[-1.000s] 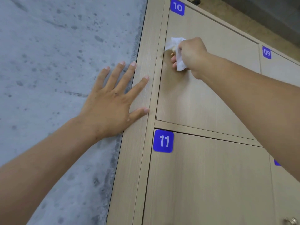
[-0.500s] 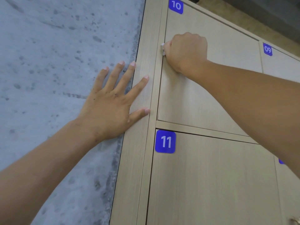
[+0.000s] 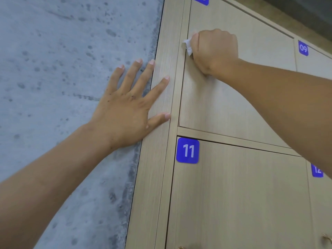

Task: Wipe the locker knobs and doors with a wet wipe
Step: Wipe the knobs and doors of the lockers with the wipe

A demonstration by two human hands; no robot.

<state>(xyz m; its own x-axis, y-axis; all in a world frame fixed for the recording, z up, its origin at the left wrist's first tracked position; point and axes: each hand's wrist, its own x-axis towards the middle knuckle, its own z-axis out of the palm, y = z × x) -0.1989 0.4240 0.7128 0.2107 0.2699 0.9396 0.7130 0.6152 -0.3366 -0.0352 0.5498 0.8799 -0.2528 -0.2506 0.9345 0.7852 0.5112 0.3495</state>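
Note:
My right hand [image 3: 214,51] is a closed fist around a white wet wipe [image 3: 187,44], pressed at the left edge of the upper locker door [image 3: 212,103], where its knob is hidden under the fist. Only a small fold of the wipe sticks out to the left. My left hand [image 3: 125,108] lies flat with fingers spread, palm on the concrete wall and fingertips on the locker's side panel [image 3: 158,123]. Below is the door with the blue tag 11 [image 3: 187,150].
A grey concrete wall [image 3: 62,69] fills the left. Doors tagged 09 [image 3: 303,48] and 12 [image 3: 317,170] lie to the right. A brass knob [image 3: 327,239] shows at the bottom right, and another knob's tip [image 3: 180,247] at the bottom edge.
My right fist has closed over the knob with the wipe, which now barely shows. The view has shifted slightly upward on the lockers. My left hand stays flat in place.

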